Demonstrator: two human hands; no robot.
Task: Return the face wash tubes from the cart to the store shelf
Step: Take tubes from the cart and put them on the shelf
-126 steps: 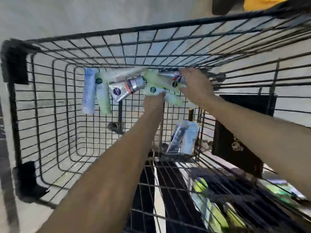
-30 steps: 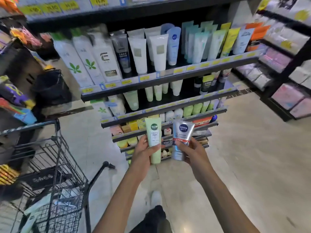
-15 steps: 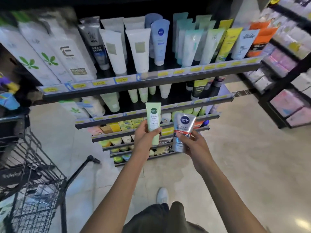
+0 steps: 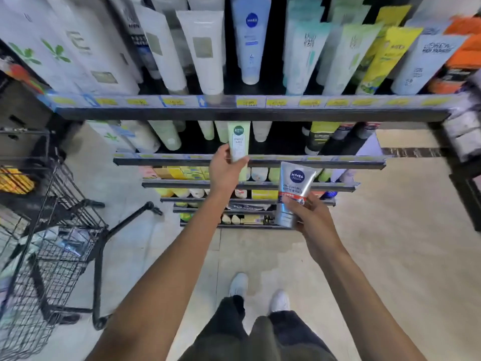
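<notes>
My left hand [image 4: 225,171] grips a pale green face wash tube [image 4: 238,142] upright, its top reaching into the second shelf [image 4: 182,161] among other pale green tubes [image 4: 166,135]. My right hand [image 4: 309,217] holds a silver Nivea Men tube [image 4: 292,190] lower and to the right, in front of the lower shelves, apart from them. The black wire cart [image 4: 49,235] stands at the left with several tubes lying in its basket.
The top shelf [image 4: 250,112] carries rows of white, blue, teal and yellow tubes behind yellow price tags. More shelving with pink and white packs [image 4: 463,136] stands at the right. My feet [image 4: 260,293] are on the beige tiled floor before the shelves.
I have stepped closer to the shelves. My left hand has lifted the green tube up to the second shelf; my right hand keeps the silver tube lower.
</notes>
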